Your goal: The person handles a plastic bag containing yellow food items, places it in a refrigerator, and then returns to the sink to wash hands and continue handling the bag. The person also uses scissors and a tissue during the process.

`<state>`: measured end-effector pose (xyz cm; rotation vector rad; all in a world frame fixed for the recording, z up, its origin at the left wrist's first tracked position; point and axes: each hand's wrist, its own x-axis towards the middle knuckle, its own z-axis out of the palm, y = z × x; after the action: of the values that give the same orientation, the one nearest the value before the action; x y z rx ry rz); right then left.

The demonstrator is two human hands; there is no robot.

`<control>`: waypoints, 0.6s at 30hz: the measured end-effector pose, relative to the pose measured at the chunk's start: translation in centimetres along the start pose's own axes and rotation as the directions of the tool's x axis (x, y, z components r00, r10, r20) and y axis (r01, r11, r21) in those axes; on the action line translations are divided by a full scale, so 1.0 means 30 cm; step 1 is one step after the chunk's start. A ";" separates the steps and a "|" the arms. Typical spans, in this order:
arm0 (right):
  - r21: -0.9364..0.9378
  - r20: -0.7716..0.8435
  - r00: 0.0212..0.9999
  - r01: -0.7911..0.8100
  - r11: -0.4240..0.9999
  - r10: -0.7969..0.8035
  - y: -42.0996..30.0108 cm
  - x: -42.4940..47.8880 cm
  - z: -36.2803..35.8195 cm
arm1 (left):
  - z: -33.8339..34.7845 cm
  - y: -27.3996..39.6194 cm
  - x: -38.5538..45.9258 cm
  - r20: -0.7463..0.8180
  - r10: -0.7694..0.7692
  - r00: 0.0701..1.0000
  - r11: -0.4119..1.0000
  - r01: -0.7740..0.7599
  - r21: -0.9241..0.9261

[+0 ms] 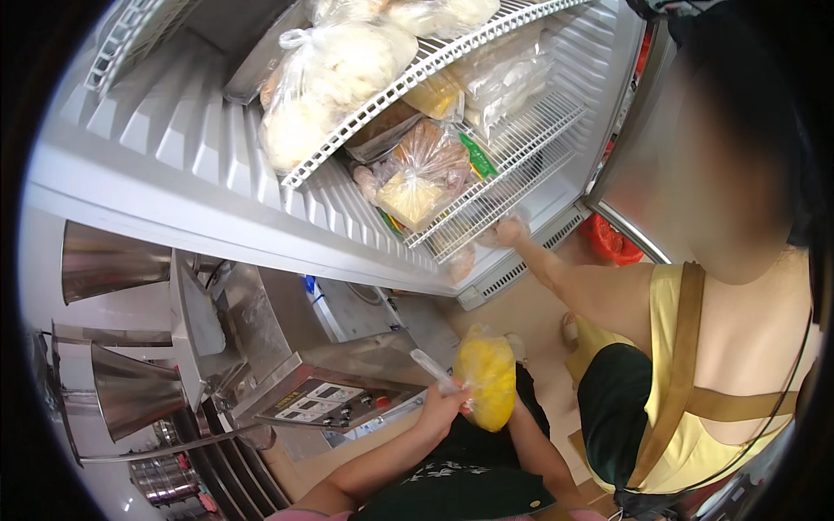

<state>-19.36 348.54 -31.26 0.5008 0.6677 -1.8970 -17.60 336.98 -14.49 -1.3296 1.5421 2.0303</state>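
Note:
A clear plastic bag of yellow food (487, 378) is held in front of my body. My left hand (445, 409) grips the bag's gathered neck. My right forearm runs up behind the bag, and the bag hides my right hand. Beyond it stands an upright fridge with wire shelves (430, 65). A knotted bag of pale food (345, 84) rests on the upper shelf, and a bag with brown and pale yellow blocks (423, 172) lies on the shelf below.
At the right a person in a yellow top (664, 325) reaches a hand (511, 229) into the fridge's bottom. The glass door (632, 221) stands ajar beside a red plastic bag (612, 239). A steel machine with a control panel (326, 400) and steel funnels (133, 391) are at the left.

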 end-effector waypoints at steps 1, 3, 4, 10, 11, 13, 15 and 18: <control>-0.025 0.000 1.000 0.016 1.000 -0.016 0.000 0.011 -0.016 | -0.003 -0.009 0.010 -0.007 0.012 1.000 1.000 -0.012 0.004; -0.114 -0.063 0.995 0.067 0.991 -0.075 0.001 0.039 -0.072 | -0.016 -0.042 0.024 -0.026 0.037 0.999 0.999 -0.037 0.008; -0.180 -0.248 0.961 0.078 0.981 -0.122 -0.014 0.072 -0.129 | -0.021 -0.055 0.035 -0.023 0.046 0.999 0.999 -0.046 0.007; -0.672 -0.351 0.866 0.033 0.740 -0.358 -0.249 0.442 -0.302 | -0.046 -0.131 0.100 -0.043 0.056 0.997 0.998 -0.055 0.034; -0.810 -0.246 0.851 0.083 0.581 -0.464 -0.287 0.517 -0.298 | -0.055 -0.147 0.117 -0.029 0.057 0.998 0.996 -0.055 0.064; -0.966 -0.094 0.841 0.053 0.253 -0.534 -0.374 0.663 -0.245 | -0.082 -0.193 0.160 0.001 0.056 0.998 0.991 -0.056 0.122; -1.000 -0.022 0.833 -0.026 0.001 -0.553 -0.455 0.759 -0.136 | -0.103 -0.240 0.186 -0.021 0.040 0.999 0.974 -0.034 0.224; -0.971 0.006 0.840 -0.124 -0.203 -0.542 -0.517 0.949 -0.051 | -0.121 -0.247 0.218 0.042 0.047 0.998 0.938 -0.058 0.342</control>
<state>-44.73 335.06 -46.30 -0.3708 2.4617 -0.8153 -14.35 334.85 -24.28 -1.1244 1.8310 1.6973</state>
